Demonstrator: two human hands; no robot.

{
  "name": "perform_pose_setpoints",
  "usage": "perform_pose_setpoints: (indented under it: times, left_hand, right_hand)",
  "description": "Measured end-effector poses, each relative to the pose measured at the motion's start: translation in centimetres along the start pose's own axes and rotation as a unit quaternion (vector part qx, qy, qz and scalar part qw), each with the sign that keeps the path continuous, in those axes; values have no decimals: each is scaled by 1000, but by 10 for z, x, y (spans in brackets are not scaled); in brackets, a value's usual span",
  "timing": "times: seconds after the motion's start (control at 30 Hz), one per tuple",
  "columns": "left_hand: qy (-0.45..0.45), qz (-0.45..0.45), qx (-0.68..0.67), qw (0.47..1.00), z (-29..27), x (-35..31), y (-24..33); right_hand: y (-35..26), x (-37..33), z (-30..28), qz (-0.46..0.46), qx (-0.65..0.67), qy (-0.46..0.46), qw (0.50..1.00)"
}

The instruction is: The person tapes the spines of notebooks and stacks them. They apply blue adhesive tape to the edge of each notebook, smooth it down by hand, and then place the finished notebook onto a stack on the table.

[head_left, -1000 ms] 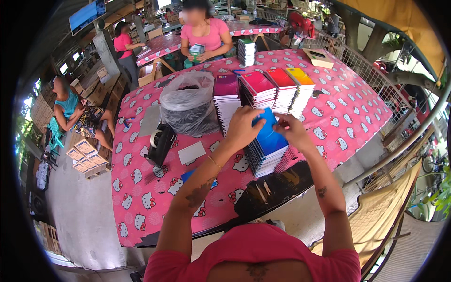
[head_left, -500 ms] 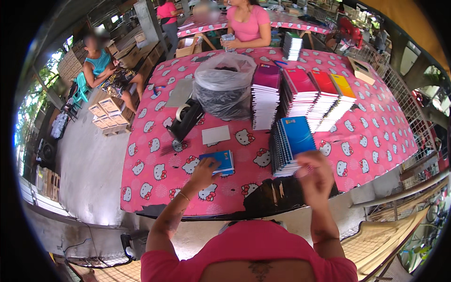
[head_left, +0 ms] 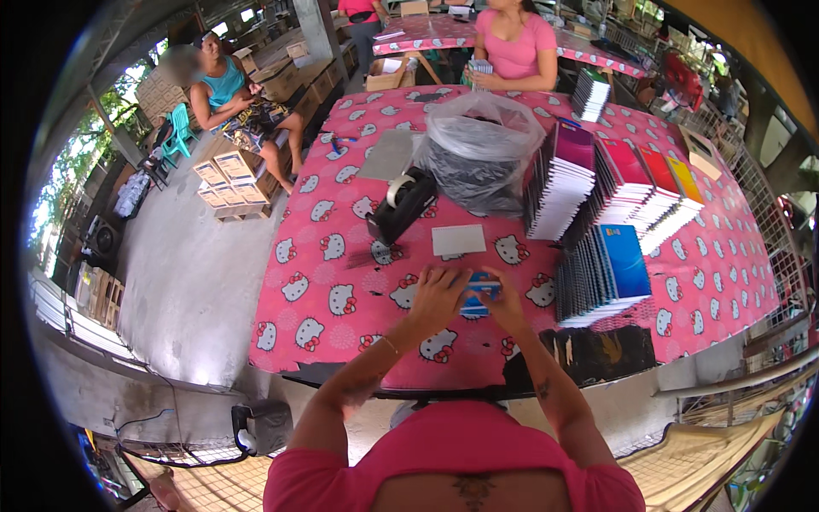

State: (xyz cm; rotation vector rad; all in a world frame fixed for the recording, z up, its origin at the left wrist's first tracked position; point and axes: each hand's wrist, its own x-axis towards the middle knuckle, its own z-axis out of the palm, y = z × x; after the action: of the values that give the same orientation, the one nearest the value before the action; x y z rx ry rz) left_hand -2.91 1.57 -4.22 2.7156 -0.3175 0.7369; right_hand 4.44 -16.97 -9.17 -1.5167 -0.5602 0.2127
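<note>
A small blue-covered notebook [head_left: 479, 299], perhaps more than one, lies near the table's front edge. From its left side my left hand [head_left: 438, 299] covers part of it, fingers curled over the edge. My right hand [head_left: 505, 302] grips its right side, so much of the cover is hidden. To the right of my right hand stands a stack of blue spiral notebooks [head_left: 625, 264]. A white card [head_left: 458, 240] lies flat just beyond my hands. Farther left is a black tape dispenser [head_left: 403, 206] with a roll of tape.
A plastic bag of dark material [head_left: 478, 162] stands mid-table. Beside it are stacks of purple [head_left: 563, 183], pink [head_left: 623, 171], red and yellow notebooks. Across the pink table [head_left: 324, 282] a person in pink [head_left: 514, 47] holds something; another sits by boxes [head_left: 235, 183] at left.
My right hand has left the blue notebook stack and come left to the small blue notebook, joining my left hand there. The whole view has shifted.
</note>
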Motion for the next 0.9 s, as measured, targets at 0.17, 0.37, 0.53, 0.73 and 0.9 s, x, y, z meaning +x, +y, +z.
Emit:
perform_pose_setpoints:
  times: [0.17, 0.37, 0.53, 0.73, 0.9]
  left_hand:
    - [48, -169, 33, 984, -3, -38, -126]
    - [-39, -79, 196, 977, 11, -64, -191]
    - [72, -74, 140, 985, 0, -53, -158]
    - [18, -312, -318, 895, -25, -36, -68]
    - [180, -271, -463, 825, 54, -68, -55]
  right_hand:
    - [5, -1, 13, 47, -42, 11, 998]
    - [20, 14, 19, 25, 74, -34, 996]
    - [5, 12, 21, 42, -9, -26, 999]
    - [7, 6, 14, 65, 34, -39, 996]
    - [7, 7, 21, 51, 19, -35, 998]
